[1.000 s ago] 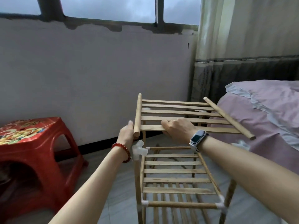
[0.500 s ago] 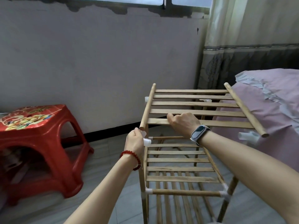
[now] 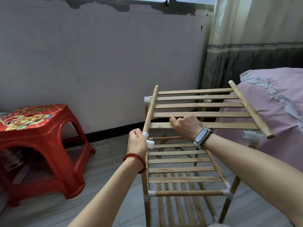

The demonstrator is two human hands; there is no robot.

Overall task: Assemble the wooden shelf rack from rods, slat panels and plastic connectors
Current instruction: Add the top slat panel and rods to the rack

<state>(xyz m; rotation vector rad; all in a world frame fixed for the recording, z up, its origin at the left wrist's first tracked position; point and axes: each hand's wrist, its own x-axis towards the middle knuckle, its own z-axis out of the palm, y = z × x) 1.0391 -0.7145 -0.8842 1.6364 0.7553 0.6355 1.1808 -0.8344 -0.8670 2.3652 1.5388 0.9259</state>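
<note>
Left hand point(image 3: 137, 141) has dropped to grip the near-left connector point(image 3: 149, 141) | right hand point(image 3: 186, 126) grips slat panel point(image 3: 203, 110), side rods running away, left rod end point(image 3: 146, 126) just above socket.

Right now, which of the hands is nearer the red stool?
Left. The left hand grips the near-left white connector, on the side toward the red stool; the right hand holds the top panel, farther away.
</note>
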